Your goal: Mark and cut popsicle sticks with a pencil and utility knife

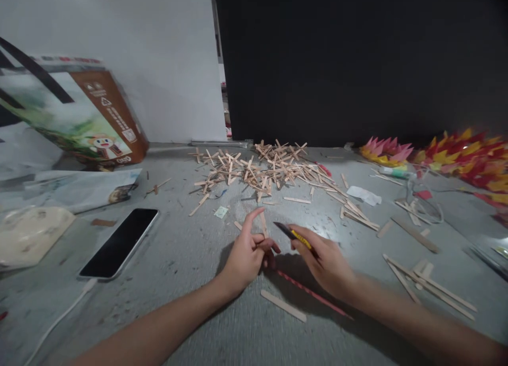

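Near the middle of the table, my left hand (243, 257) pinches a wooden craft stick (264, 224), its index finger stretched out along it. My right hand (326, 261) grips a yellow-and-black utility knife (300, 238), whose dark blade points left towards the stick, apart from it. Beneath both hands runs a thin red striped strip (311, 293); its upper end is hidden by my left fingers. Closer to me lies a loose craft stick (283, 305).
A heap of crossed craft sticks (248, 170) spreads along the back. More sticks (431, 284) lie at right, below red and yellow pointed paper pieces (468, 157). On the left are a phone (121, 244) on a cable and a printed bag (103, 112).
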`<act>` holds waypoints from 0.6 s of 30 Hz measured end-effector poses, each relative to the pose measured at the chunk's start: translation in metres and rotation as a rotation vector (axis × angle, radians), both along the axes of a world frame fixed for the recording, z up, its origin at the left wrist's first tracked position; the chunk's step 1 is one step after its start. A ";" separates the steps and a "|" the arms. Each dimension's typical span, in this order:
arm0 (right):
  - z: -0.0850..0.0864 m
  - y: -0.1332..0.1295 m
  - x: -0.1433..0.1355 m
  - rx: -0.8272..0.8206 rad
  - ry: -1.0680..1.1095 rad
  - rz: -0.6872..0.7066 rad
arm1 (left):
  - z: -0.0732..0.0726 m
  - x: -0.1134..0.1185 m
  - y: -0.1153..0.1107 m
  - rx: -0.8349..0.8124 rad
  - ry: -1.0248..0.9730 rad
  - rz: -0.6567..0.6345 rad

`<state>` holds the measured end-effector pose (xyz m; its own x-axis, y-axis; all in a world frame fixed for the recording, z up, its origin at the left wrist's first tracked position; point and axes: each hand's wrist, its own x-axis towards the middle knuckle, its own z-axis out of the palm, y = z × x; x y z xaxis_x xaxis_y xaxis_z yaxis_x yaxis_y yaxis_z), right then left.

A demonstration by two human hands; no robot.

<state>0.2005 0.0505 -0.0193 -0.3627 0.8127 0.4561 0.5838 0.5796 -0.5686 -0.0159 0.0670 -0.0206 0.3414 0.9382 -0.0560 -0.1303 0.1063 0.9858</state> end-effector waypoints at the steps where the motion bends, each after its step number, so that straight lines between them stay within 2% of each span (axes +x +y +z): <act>1: -0.004 0.005 0.003 0.051 -0.022 0.019 | 0.000 0.000 0.000 -0.002 -0.010 -0.017; 6: -0.020 0.022 0.013 0.198 -0.091 0.091 | -0.003 0.000 0.000 -0.007 -0.048 -0.055; 13: -0.016 0.032 0.023 0.393 -0.190 0.156 | -0.002 -0.003 -0.003 0.008 -0.017 -0.069; 18: -0.020 0.032 0.026 0.357 -0.207 0.185 | -0.006 -0.004 -0.002 0.026 -0.009 -0.123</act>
<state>0.2268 0.0829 -0.0389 -0.6003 0.5306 0.5985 0.5322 0.8236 -0.1963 -0.0201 0.0647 -0.0264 0.4544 0.8904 -0.0284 -0.1268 0.0962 0.9873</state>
